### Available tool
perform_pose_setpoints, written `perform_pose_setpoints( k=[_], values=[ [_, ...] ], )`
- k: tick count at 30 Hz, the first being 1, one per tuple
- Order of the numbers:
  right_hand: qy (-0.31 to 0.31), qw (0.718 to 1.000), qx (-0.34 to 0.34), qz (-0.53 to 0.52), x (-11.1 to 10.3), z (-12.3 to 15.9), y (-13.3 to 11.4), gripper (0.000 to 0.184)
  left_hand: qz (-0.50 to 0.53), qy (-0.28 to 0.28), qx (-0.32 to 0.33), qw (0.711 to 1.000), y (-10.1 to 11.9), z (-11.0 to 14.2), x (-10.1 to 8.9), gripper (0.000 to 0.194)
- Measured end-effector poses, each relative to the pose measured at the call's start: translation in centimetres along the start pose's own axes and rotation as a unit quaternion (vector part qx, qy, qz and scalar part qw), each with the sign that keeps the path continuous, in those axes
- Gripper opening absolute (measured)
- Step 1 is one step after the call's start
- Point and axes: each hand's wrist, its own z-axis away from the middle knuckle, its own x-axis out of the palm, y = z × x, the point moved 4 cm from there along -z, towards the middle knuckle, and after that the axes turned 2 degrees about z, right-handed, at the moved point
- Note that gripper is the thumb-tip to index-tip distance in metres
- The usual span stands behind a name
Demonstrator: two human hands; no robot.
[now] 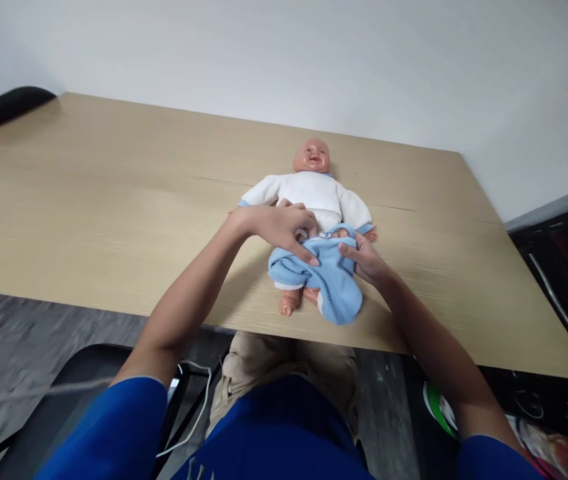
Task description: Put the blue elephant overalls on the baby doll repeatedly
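Observation:
A baby doll (313,192) in a white top lies on its back on the wooden table (114,220), head toward the wall. Light blue trousers (331,277) are bunched around its hips and legs, with one bare foot showing at the lower left. My left hand (284,225) is closed on the waistband at the doll's left hip. My right hand (364,257) pinches the waistband at the other hip, beside the doll's small hand.
The table's near edge runs just below the doll. A black chair (79,393) with white cables stands at the lower left. Dark shelving with coloured items (564,267) sits to the right. A white wall rises behind the table.

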Motion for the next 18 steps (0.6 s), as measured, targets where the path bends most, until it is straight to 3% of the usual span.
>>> perform_pose_setpoints(
  k=[4,9,11,15,18],
  values=[
    [-0.021,0.996,-0.009,0.082,-0.2,0.2,-0.9,0.068,0.071,-0.053,-0.006,0.996,-0.7,-2.8,-0.1,0.068],
    [-0.019,0.992,-0.02,0.127,-0.6,0.7,-2.0,0.066,0.279,-0.098,0.026,0.955,-2.0,-4.0,0.9,0.084],
    [-0.049,0.987,-0.004,0.151,-0.7,0.9,-2.3,0.062,0.3,-0.1,0.044,0.948,-2.2,-3.9,0.8,0.075],
    [-0.158,0.959,0.059,0.226,-0.8,1.7,-2.4,0.059,0.3,-0.118,0.094,0.942,-1.4,-3.3,0.5,0.04],
    [-0.16,0.958,0.064,0.229,-0.9,2.1,-2.3,0.053,0.336,-0.104,0.115,0.929,-0.6,-3.1,0.4,0.038]
  ],
)
